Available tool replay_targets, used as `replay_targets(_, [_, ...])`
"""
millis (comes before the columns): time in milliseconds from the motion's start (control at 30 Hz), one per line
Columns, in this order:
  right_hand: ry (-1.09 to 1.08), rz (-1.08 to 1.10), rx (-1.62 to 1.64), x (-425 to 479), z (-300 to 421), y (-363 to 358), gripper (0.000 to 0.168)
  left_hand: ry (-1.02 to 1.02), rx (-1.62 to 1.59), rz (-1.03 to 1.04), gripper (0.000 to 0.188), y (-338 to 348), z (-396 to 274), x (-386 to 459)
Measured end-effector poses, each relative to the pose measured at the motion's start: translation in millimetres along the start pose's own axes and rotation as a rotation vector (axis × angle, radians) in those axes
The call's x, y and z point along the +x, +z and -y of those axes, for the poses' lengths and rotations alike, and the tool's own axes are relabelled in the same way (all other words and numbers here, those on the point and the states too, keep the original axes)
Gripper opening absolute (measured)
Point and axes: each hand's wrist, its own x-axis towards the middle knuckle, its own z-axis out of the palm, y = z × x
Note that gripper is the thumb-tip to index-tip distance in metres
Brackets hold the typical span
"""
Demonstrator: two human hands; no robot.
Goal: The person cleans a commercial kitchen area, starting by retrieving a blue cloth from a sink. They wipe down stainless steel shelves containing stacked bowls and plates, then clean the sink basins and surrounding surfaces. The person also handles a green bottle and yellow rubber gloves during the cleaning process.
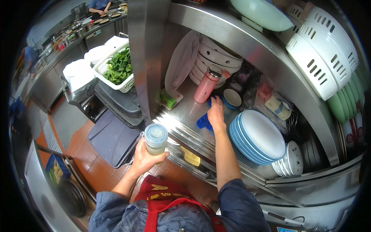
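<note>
My left hand (146,158) is wrapped around a clear jar (156,137) with a pale blue lid, held upright in front of the steel cabinet. My right hand (216,111) reaches onto the cabinet's steel shelf (188,111) and grips a bunched blue cloth (203,121). Just behind that cloth stands a pink flask (206,87) with a shiny metal top. A small bowl (232,98), blue outside and white inside, sits to the right of my fingers. Nearer the front edge is a stack of blue-rimmed plates (258,136).
White perforated baskets (324,52) and green plates (345,98) occupy the upper shelf. White bowls (216,56) stand deeper inside. At left, a basket of leafy greens (117,68) rests above a dark lidded bin (116,95). A person (100,7) works at the far counter.
</note>
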Motion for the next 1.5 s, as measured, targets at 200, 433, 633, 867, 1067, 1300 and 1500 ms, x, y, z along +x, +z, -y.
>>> replay_targets(200, [0.115, 0.076, -0.027, -73.5, 47.2, -52.5, 0.051, 0.055, 0.023, 0.011, 0.058, -19.9, 9.5, 7.6])
replay_targets(433, [0.175, 0.101, -0.141, -122.8, 66.2, -65.1, 0.057, 0.035, -0.006, 0.072, 0.058, -36.3, 7.4, 8.9])
replay_targets(633, [0.314, 0.018, -0.293, -46.3, 13.9, -14.5, 0.043, -0.005, -0.015, 0.07, 0.057, -50.0, 13.1, 8.8])
replay_targets(867, [0.235, -0.065, -0.194, -50.3, 20.1, -19.4, 0.039, -0.023, -0.075, 0.089, 0.056, -61.6, 16.8, 3.9])
replay_targets(1067, [-0.031, 0.044, 0.031, -98.3, 117.4, -32.5, 0.052, -0.015, -0.036, 0.062, 0.054, -64.2, 19.9, 2.9])
replay_targets(1300, [-0.136, 0.05, 0.088, -52.1, 141.7, -2.8, 0.051, 0.049, 0.018, 0.117, 0.056, -54.2, 16.4, 10.6])
replay_targets(1500, [-0.184, 0.036, 0.057, -41.9, 127.5, 8.7, 0.038, 0.061, -0.032, 0.134, 0.06, -22.7, -12.6, 36.5])
